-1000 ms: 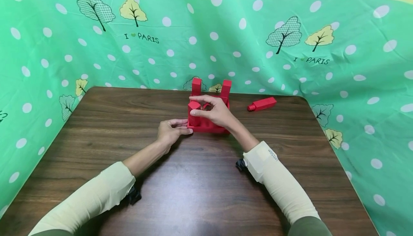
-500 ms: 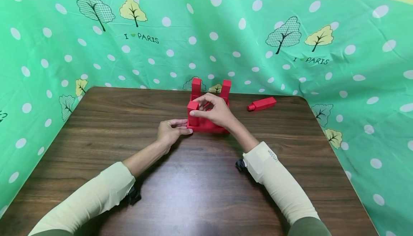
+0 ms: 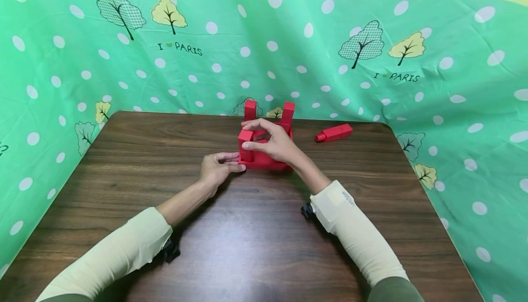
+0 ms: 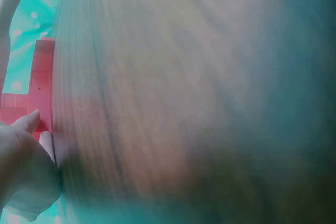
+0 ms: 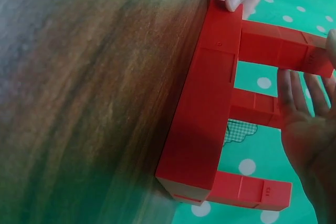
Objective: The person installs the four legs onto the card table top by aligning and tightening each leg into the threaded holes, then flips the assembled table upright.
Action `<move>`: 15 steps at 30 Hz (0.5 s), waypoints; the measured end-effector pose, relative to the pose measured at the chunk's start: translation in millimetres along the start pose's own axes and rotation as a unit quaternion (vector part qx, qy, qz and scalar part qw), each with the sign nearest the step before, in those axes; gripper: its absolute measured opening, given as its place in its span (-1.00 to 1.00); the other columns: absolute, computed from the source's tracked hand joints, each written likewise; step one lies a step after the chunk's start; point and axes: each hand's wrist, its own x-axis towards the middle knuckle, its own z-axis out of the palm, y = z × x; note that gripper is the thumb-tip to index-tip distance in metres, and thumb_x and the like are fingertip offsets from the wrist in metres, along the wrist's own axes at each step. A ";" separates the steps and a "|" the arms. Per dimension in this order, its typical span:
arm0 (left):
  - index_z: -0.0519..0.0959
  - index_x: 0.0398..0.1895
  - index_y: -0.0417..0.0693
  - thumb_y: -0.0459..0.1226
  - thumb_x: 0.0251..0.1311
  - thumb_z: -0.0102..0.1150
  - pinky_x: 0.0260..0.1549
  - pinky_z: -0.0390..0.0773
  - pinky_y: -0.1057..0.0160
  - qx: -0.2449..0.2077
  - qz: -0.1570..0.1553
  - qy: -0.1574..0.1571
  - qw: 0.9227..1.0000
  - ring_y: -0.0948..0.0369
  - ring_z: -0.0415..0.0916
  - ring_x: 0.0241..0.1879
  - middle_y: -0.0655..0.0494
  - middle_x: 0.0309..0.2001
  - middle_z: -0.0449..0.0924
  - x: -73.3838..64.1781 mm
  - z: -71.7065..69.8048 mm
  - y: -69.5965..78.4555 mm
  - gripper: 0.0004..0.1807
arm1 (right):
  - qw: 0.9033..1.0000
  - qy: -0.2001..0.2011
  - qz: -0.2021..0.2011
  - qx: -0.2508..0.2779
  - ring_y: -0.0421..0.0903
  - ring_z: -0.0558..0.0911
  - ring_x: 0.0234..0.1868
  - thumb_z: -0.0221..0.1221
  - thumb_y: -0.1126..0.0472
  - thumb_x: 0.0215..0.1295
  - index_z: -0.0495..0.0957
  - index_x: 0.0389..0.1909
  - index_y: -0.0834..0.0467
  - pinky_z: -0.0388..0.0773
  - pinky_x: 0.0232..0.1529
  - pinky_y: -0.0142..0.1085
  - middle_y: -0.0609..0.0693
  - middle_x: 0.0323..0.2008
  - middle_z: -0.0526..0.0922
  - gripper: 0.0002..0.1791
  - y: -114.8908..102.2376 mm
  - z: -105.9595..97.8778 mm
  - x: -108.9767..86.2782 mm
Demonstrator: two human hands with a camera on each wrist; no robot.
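Note:
A small red stool [image 3: 268,164] lies upside down on the table, its underside up. My left hand [image 3: 215,172] holds its near left corner, thumb on the front edge and fingers along the side; the left wrist view shows this hand [image 4: 29,166] low at the left. At that corner stands a square red leg [image 3: 246,154], also near the top of the right wrist view. My right hand [image 3: 275,142] grips the leg's upper part between thumb and fingers. Two more legs rise at the back, a left one [image 3: 249,111] and a right one [image 3: 288,112].
A loose red leg [image 3: 335,132] with a threaded end lies to the right of the stool, near the back edge of the brown wooden table [image 3: 255,228]. Behind the table hangs a green dotted cloth [image 3: 264,59].
The near left leg has turned about its own length: a corner faced forward before, now a flat face does. My right fingers shifted slightly around it. My left hand stayed in place.

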 end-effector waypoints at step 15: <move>0.82 0.20 -0.28 -0.54 0.06 0.70 -0.18 0.79 0.50 -0.003 -0.001 -0.002 1.000 0.41 0.85 -0.21 -0.26 0.08 0.87 0.5 -0.8 0.5 -0.44 | 1.000 -0.021 0.010 -0.020 -0.02 0.73 0.22 0.52 0.15 0.43 0.72 0.43 0.05 0.78 0.25 0.04 0.01 0.36 0.76 -0.44 -1.8 -2.8 -2.2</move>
